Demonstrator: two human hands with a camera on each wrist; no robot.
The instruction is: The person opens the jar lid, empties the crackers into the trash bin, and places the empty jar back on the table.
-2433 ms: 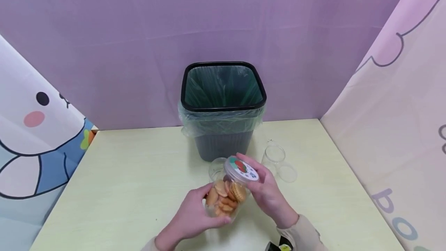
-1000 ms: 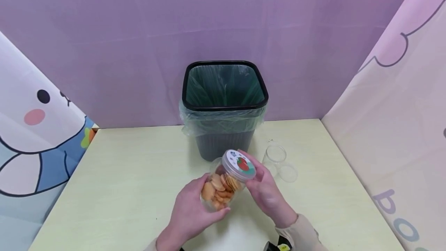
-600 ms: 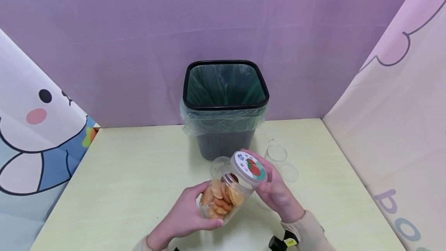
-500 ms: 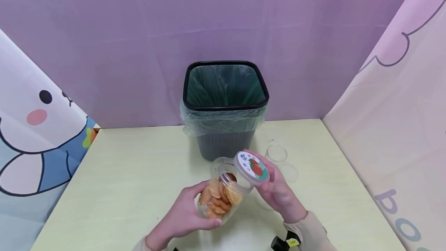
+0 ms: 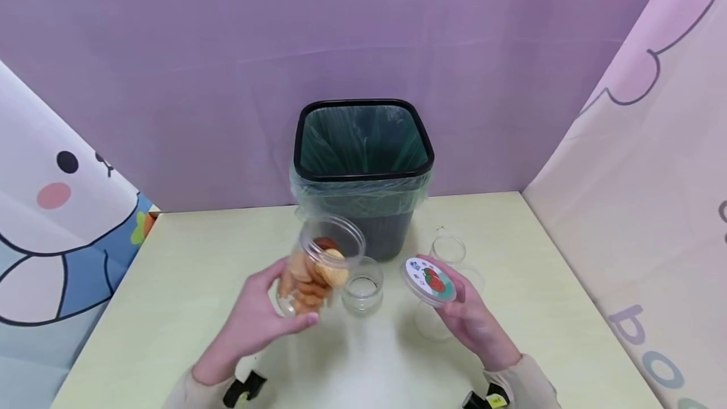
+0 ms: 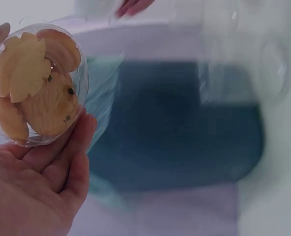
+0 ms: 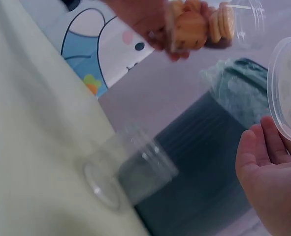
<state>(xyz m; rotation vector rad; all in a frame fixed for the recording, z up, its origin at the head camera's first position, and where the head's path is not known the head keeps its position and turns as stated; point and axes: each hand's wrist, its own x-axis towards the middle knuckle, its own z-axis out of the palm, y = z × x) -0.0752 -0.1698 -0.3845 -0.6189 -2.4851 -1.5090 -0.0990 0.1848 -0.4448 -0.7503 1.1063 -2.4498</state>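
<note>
My left hand (image 5: 255,314) grips a clear plastic jar (image 5: 311,283) of round biscuits, held tilted above the table left of centre. Its mouth is uncovered; in the left wrist view, biscuits (image 6: 37,88) show inside, with the fingers beneath. Out to the right, my right hand (image 5: 468,314) holds a round screw lid (image 5: 428,281) with a red fruit label on top. The right wrist view shows the lid's pale underside (image 7: 288,93), apart from the jar. Between the hands, an empty clear jar (image 5: 362,295) stands open on the table.
A dark bin (image 5: 386,232) with a black rim and green liner stands at the table's back middle. Another clear jar (image 5: 449,248) sits right of it, beside a clear disc partly behind my right hand. A faint clear round object (image 5: 430,326) lies below the lid.
The lid has come off the biscuit jar. My left hand has carried the jar left and up; my right hand has taken the lid right. The empty jar is now uncovered between them.
</note>
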